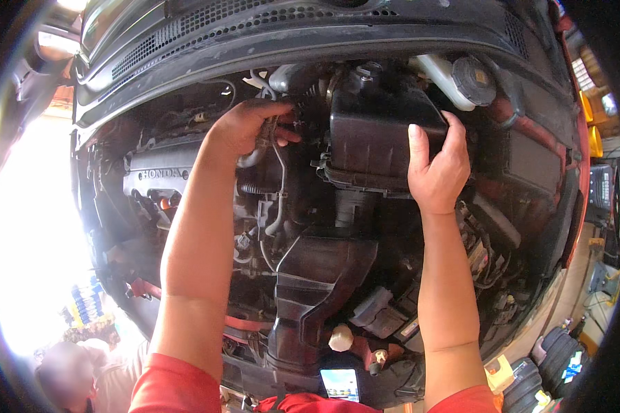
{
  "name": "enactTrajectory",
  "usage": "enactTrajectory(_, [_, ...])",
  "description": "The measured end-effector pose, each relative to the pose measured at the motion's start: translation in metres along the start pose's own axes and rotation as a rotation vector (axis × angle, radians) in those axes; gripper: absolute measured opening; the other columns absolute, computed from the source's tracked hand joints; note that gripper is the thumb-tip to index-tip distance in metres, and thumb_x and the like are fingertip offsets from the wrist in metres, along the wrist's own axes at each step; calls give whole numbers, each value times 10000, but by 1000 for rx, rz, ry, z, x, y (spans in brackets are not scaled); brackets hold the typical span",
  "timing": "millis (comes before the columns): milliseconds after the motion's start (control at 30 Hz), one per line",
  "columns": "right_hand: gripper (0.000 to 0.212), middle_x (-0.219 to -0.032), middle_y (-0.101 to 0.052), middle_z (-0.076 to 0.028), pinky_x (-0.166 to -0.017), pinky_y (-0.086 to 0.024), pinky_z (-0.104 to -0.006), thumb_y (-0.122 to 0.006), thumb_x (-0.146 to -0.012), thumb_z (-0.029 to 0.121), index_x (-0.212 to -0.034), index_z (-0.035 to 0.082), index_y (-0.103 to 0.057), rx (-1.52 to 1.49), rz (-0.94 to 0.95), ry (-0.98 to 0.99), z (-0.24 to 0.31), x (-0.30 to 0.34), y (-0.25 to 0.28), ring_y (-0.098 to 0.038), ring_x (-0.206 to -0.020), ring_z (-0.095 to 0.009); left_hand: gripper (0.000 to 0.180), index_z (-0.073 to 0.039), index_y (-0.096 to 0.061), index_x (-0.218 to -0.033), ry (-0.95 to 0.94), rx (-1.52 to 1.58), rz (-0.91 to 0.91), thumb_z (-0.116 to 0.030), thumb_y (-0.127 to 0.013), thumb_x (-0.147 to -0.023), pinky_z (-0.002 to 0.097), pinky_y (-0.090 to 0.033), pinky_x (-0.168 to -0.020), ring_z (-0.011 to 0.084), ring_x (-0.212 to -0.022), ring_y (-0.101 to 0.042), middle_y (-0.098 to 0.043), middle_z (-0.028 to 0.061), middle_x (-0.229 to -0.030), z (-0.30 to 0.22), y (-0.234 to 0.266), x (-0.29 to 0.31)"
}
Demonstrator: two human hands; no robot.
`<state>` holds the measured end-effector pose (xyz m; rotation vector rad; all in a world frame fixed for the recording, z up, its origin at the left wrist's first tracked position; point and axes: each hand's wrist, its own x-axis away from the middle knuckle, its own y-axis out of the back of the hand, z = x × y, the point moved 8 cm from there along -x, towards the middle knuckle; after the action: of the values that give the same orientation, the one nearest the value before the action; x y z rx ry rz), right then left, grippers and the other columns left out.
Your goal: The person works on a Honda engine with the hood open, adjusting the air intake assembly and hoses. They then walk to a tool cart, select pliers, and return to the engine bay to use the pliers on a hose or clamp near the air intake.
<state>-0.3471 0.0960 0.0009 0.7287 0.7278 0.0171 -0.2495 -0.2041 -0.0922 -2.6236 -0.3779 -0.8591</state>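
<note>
Engine bay, hood up. Black plastic box [375, 141] sits upper middle, just right of center, seated in the bay with a ribbed hose [355, 208] below it. Right hand [441, 171] is on the box's right side: thumb and index spread in a wide V, thumb tip up against the front face, index up by the right edge; remaining fingers mostly hidden. Left hand [246, 129] is left of the box, apart from it, reaching in among hoses and wiring. Its fingers are part-bent with a gap between them, right by a thin gray cable [283, 172]; can't tell whether it's pinching anything, too dark in there. Engine cover [155, 168] is left of the left forearm. White tank [439, 81] with a black cap [474, 79] is up and right of the box. Wide black duct [324, 265] runs below the ribbed hose, between the forearms. White round cap [341, 338] near the front edge, lit screen [340, 385] just below. Another person [83, 378] at lower left.
</note>
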Motion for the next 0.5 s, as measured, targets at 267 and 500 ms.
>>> enactTrajectory(267, [572, -1058, -638, -226, -815, -495, -457, -688, -861, 422, -1189, -20, -531, 3, 13, -11, 0, 0, 0, -624, -930, -415, 224, 3, -625, -1033, -58, -231, 44, -91, -687, -840, 349, -559, -708, 242, -775, -675, -662, 98, -929, 3, 1, 4])
enactTrajectory(500, [567, -1055, -637, -230, -801, -498, -459, -686, -865, 416, -1184, -27, -534, -30, 4, 8, 1, -2, 1, -622, -924, -423, 209, -2, -624, -1010, 4, -270, 38, -102, -683, -836, 316, -552, -664, 206, -761, -669, -660, 86, -879, 0, -3, 7])
